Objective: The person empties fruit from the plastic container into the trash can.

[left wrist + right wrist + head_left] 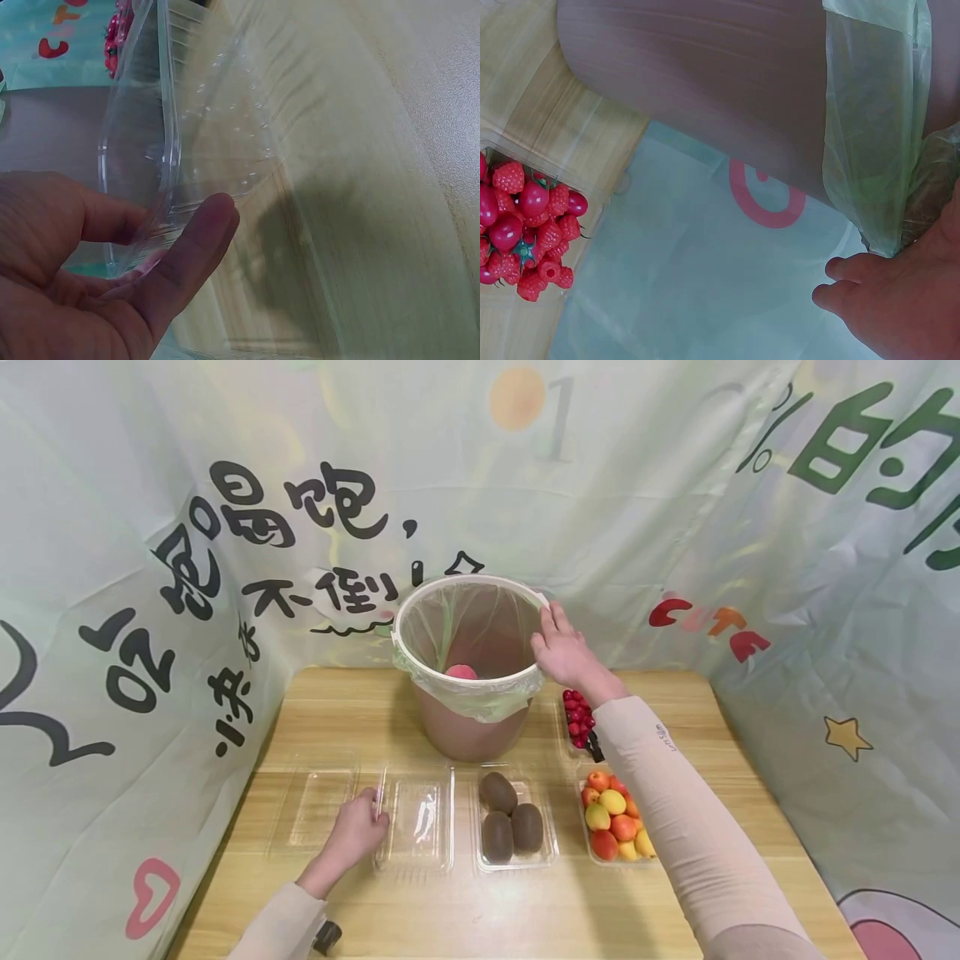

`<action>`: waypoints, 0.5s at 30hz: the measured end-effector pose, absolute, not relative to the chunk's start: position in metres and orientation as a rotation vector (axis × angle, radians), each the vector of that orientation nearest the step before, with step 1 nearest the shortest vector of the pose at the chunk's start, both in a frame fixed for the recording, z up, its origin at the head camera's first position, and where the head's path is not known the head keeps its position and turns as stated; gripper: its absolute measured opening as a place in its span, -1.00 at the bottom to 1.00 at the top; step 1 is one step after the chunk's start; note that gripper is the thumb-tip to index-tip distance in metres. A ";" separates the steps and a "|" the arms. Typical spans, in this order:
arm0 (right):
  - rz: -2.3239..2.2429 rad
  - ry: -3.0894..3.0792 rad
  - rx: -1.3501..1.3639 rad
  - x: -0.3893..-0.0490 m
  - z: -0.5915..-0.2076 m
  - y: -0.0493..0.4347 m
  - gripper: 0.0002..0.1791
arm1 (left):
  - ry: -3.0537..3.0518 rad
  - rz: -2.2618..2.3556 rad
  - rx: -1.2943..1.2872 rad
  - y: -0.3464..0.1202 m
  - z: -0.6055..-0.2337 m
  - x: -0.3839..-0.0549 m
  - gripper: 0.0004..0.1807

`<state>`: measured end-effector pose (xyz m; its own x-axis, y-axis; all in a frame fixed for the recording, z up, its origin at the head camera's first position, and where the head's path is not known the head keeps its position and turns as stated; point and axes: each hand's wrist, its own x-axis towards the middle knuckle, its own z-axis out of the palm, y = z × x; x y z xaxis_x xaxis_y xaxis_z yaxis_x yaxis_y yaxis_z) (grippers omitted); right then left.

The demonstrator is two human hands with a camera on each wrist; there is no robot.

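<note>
My left hand [352, 835] pinches the near-left edge of a clear plastic container [420, 827] on the table. In the left wrist view, thumb and fingers are around the container's rim [171, 142]. At the back, my right hand [567, 652] holds the right side of the rim of a tall pinkish-brown bin [476, 731], its fingers along the outside. A thin pale green bag [487, 697] lines the bin and hangs over its rim. In the right wrist view, fingertips [832, 277] show beside the bag's gathered edge. Inside the bin lies a round pink thing [461, 672].
Another clear plastic piece [315, 810] lies at the left. Right of the pinched container is one with three kiwis [527, 827]. Further right is a container of yellow and red fruit [611, 818]; behind it are red berries [576, 718]. Printed cloth walls [300, 410] surround the table.
</note>
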<state>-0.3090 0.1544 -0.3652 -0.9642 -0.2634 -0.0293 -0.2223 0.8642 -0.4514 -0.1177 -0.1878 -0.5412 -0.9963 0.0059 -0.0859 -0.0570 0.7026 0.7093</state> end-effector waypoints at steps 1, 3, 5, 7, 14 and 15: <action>-0.698 2.947 -0.385 -0.309 -0.365 0.154 -0.20 | 2.817 1.169 -0.040 -0.188 -0.541 -0.117 -0.68; -0.701 2.948 -0.386 -0.309 -0.365 0.154 -0.20 | 2.795 1.158 -0.038 -0.188 -0.541 -0.116 -0.68; -0.702 2.949 -0.387 -0.309 -0.366 0.154 -0.20 | 2.765 1.156 -0.042 -0.188 -0.541 -0.115 -0.63; -0.700 2.950 -0.388 -0.310 -0.366 0.154 -0.20 | 2.741 1.160 -0.052 -0.188 -0.541 -0.115 -0.56; -0.704 2.948 -0.387 -0.310 -0.367 0.154 -0.21 | 2.734 1.148 -0.108 -0.189 -0.544 -0.115 -0.42; -0.706 2.947 -0.385 -0.310 -0.367 0.154 -0.21 | 2.735 1.144 -0.117 -0.190 -0.545 -0.115 -0.41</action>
